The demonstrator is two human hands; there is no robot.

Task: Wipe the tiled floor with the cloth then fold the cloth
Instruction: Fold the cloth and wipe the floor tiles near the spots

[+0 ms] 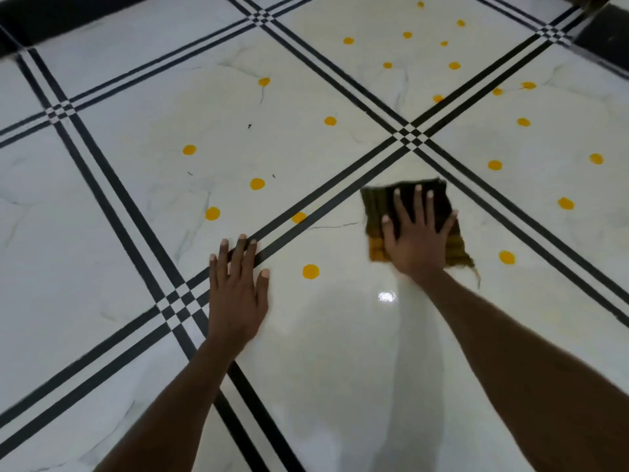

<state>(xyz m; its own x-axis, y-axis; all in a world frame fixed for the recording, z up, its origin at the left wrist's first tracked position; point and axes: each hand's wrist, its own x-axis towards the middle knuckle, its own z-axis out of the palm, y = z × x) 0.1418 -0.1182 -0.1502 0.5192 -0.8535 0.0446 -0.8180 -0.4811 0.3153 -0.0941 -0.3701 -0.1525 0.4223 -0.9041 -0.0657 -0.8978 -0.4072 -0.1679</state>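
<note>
The floor [143, 206] is glossy white marble-look tile crossed by black double stripes. Several yellow spots dot it, the nearest one [310, 271] lying between my hands. A dark, folded, square cloth [377, 206] with a yellowish lower edge lies flat on the tile right of centre. My right hand [417, 233] presses on the cloth with straight, spread fingers. My left hand [236, 287] rests flat on the bare floor to the left, its fingertips over a black stripe. A loose thread hangs from the cloth's lower right corner.
A black skirting band [68, 18] runs along the far edge at the top left, and another dark band [606, 35] sits at the top right. Yellow spots spread across the tiles ahead and to the right. A ceiling light glare [386, 296] shines near my right wrist.
</note>
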